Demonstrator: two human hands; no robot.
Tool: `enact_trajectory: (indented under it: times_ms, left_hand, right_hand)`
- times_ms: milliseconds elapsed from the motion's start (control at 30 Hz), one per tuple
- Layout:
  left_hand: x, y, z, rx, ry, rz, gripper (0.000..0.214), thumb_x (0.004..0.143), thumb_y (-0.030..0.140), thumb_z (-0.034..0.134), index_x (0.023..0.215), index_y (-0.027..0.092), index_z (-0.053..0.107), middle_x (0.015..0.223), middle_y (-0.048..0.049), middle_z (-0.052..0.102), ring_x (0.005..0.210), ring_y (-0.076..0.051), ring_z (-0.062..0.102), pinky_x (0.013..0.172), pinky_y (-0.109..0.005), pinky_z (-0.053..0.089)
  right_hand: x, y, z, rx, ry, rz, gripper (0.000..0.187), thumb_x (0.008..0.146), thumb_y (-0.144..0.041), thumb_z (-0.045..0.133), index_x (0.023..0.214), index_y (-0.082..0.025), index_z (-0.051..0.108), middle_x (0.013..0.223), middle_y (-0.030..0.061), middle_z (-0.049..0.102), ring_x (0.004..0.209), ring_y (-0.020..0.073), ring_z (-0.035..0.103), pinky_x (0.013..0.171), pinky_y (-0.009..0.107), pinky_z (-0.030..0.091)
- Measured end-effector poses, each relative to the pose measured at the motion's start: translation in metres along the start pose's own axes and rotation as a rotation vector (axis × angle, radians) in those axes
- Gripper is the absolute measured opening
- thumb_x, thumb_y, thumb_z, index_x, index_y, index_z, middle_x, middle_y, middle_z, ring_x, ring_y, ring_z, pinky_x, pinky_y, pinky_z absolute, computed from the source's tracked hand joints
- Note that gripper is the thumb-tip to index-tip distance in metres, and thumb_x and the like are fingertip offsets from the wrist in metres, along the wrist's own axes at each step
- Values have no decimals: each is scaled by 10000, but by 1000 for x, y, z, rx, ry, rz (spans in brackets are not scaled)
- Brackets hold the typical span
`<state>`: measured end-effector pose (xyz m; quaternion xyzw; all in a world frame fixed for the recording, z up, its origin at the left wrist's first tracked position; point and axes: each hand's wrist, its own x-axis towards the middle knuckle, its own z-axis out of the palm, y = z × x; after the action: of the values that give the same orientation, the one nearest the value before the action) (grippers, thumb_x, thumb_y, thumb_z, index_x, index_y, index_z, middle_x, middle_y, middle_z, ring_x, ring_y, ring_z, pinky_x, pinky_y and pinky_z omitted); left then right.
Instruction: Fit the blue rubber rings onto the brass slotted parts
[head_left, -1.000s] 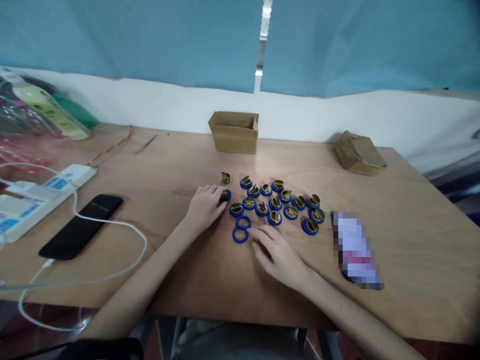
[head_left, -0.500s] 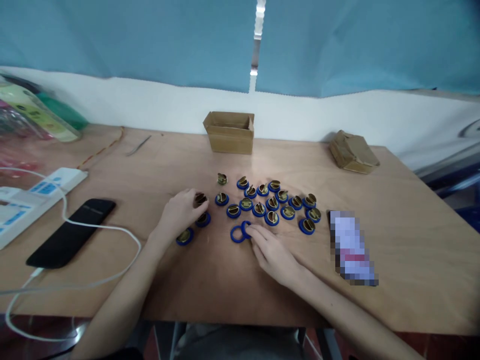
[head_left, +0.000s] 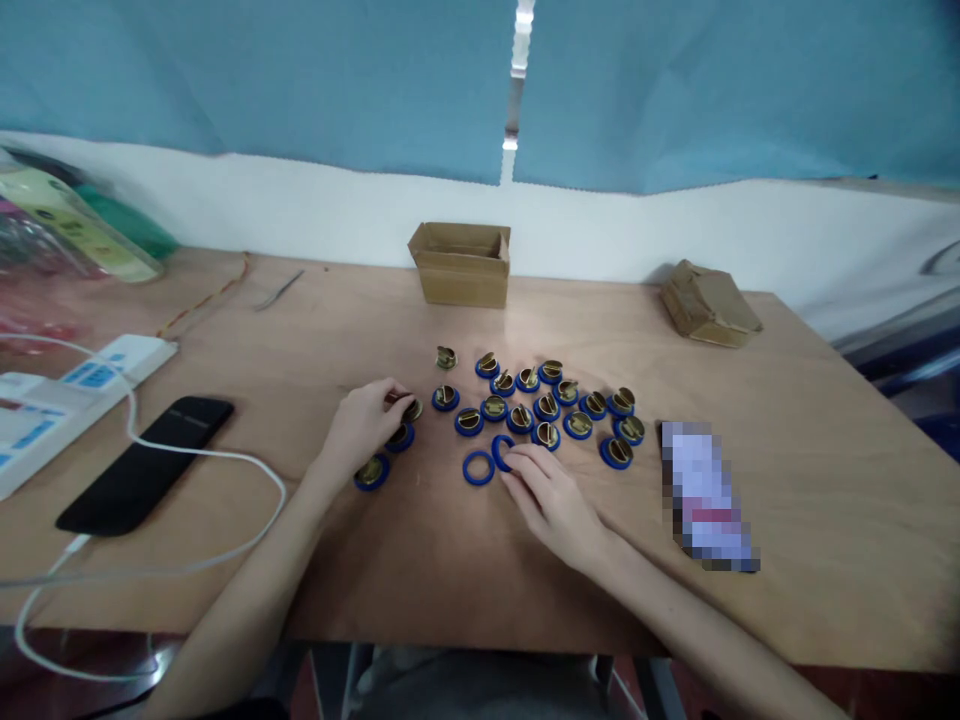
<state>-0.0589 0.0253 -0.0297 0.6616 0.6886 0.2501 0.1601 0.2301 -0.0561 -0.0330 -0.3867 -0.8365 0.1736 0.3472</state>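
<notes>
My left hand [head_left: 367, 425] pinches a round brass-coloured metal piece [head_left: 412, 409] with thumb and fingers, just above the table. Beneath and beside it lie two similar pieces in blue rings, one [head_left: 400, 437] partly covered by the hand and another [head_left: 372, 471] near my wrist. My right hand [head_left: 555, 500] grips a thin blue ring [head_left: 501, 453] at its right side, tilted up. A second blue ring [head_left: 478, 468] lies flat just left of it. Several brass pieces seated in blue rings [head_left: 520, 418], most with raised tabs, are spread beyond my hands. One brass piece [head_left: 445, 358] without a ring lies farther back.
An open cardboard box [head_left: 461, 280] stands at the back, and a closed one [head_left: 709, 305] at the back right. A phone [head_left: 709, 500] lies on the right. Left are a black phone [head_left: 142, 470], its white cable [head_left: 247, 460], a power strip [head_left: 120, 365] and tweezers [head_left: 280, 290].
My left hand has shifted slightly, and the brass piece in it has moved right and down. My right hand has drawn its blue ring a little right, apart from the flat ring.
</notes>
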Motion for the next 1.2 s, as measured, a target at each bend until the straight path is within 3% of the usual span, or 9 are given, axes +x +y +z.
enact_trajectory:
  times_ms: [67,200,267,433,567,700,867,1067,1200]
  left_hand:
    - [0,3,0,-38,24,18,207,885,373,566,811,207,666,818,-70,769,751,-252,727,692,-334,513]
    - [-5,20,2,-182,99,112,197,980,347,450,1016,213,591,1107,-77,755,1012,-212,726,869,-326,553]
    - [-12,33,7,-424,132,199,162,993,341,476,1019,205,560,1115,-94,743,1046,-215,714,927,-357,553]
    - [-37,66,17,-954,-184,131,245,991,447,537,960,207,501,1022,-87,736,779,-176,731,762,-348,600]
    - [-50,78,19,-1040,-368,67,330,949,524,599,941,197,560,922,-54,717,756,-159,682,702,-294,566]
    - [-56,80,22,-1113,-510,43,404,923,570,619,1098,207,643,887,-33,681,682,-125,600,622,-243,506]
    - [-59,75,34,-1269,-654,28,352,881,507,707,1039,193,730,845,-18,677,627,-92,578,578,-211,482]
    - [-57,76,37,-1313,-659,-99,415,570,180,938,943,180,755,864,-8,759,701,-132,688,657,-238,567]
    - [-57,80,32,-1193,-634,-96,448,599,153,918,1020,163,765,934,-59,800,798,-198,756,767,-317,615]
  right_hand:
    - [-1,0,0,2,11,0,170,1038,-176,491,1159,-181,611,1083,114,672,1017,245,665,895,425,603]
    - [-2,-2,-2,10,39,-1,202,1039,-171,490,1196,-184,618,1132,121,666,1043,237,674,914,407,605]
    - [-2,-3,-3,13,45,3,212,1038,-172,494,1203,-188,627,1142,122,665,1043,236,679,915,401,608]
    - [1,-6,-6,40,123,-18,183,1028,-170,517,1145,-199,655,1103,116,673,1038,234,685,911,394,610]
    - [1,-11,-10,85,206,-40,181,1007,-134,531,1117,-201,658,1076,111,679,1012,225,692,886,368,614]
    - [0,-17,-13,114,206,-56,209,979,-89,546,1121,-207,643,1053,94,689,977,214,698,868,342,612]
    - [0,-21,-15,100,255,-86,195,959,-90,561,1096,-207,635,1047,110,668,984,236,692,845,366,620]
    - [-2,-19,-16,51,267,-75,246,963,-96,554,1161,-221,631,1177,144,622,1088,274,673,887,432,634]
    - [-3,-17,-14,82,267,-57,226,960,-108,570,1134,-228,651,1165,130,566,1004,246,677,823,401,659]
